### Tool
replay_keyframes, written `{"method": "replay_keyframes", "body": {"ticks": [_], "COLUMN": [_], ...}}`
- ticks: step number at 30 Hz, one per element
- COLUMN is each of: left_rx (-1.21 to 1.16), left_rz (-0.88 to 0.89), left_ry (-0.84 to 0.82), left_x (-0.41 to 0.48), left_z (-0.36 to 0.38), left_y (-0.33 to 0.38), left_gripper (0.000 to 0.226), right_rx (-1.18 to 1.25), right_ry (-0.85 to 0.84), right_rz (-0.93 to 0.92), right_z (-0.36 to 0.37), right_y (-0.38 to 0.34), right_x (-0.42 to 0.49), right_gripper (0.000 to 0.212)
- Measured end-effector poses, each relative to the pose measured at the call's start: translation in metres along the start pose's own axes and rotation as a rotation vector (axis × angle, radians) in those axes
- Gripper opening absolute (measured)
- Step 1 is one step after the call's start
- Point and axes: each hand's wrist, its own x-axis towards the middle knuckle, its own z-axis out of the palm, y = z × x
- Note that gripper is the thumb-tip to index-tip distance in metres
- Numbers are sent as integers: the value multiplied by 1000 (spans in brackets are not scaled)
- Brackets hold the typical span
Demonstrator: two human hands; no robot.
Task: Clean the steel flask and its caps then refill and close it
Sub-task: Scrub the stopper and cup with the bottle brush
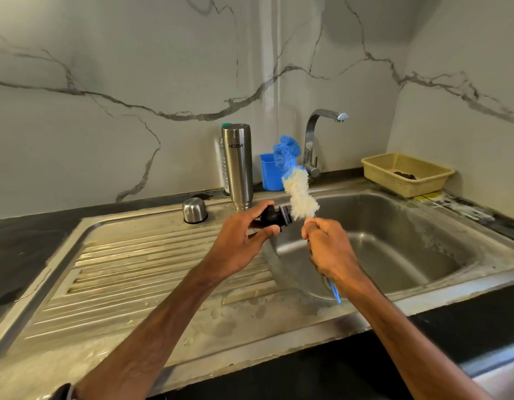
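**Over the sink basin: cap in one hand, brush in the other**

Above the edge of the basin, my left hand (pixel 244 241) pinches the black inner cap (pixel 274 217) between thumb and fingers, its ribbed end turned toward the brush. My right hand (pixel 330 249) is closed around the handle of the bottle brush (pixel 300 197), whose white bristles touch the cap. The brush tip is blue, and the blue end of the handle pokes out below my palm.

Just behind, the steel flask (pixel 237 166) stands mouth down on the back ledge of the sink (pixel 423 301). Its lettering is upside down and seems to read MILTON. The steel outer cap (pixel 194 210) sits on the ledge to its left.

The sink is worn steel, with a ribbed drainboard (pixel 140 272) under my left arm and wet patches on the front rim. It is set in a black counter (pixel 22 243) below grey-veined marble walls (pixel 106 82). A tap (pixel 316 140), a blue tub (pixel 270 171) and a yellow basket (pixel 407 174) line the back.

A clear bottle (pixel 224 157) is mostly hidden behind the flask. I cannot make out the dark thing in the basket.
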Motion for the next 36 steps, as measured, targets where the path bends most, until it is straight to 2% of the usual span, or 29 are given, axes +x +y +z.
{"method": "replay_keyframes", "body": {"ticks": [5,9,14,18,21,23,29,36], "left_rx": [-28,-41,-71,-112,-163,-183,-135,-85], "left_rz": [-31,-11,-32,-23,-28,-43,-5,-44], "left_ry": [26,-30,-8,-36,30,34,-25,18], "left_x": [1,-1,0,0,3,4,1,0], "left_z": [-7,-3,-9,-2,-6,-9,-1,-7], "left_y": [-2,4,1,9,8,6,16,8], "left_gripper": [57,58,55,52,39,39,41,40], "right_rx": [-61,4,-87,1,-33,-36,199,110], "right_ry": [-100,-42,-112,-49,-118,-169,-71,-121], "right_rz": [-19,22,-20,36,49,74,162,110], "right_z": [2,1,2,-3,-3,-2,-2,0], "right_y": [6,-1,5,-1,2,1,-9,-8], "right_x": [-10,0,-9,1,-9,-14,-3,-15], "right_gripper": [38,38,38,38,36,36,31,35]}}
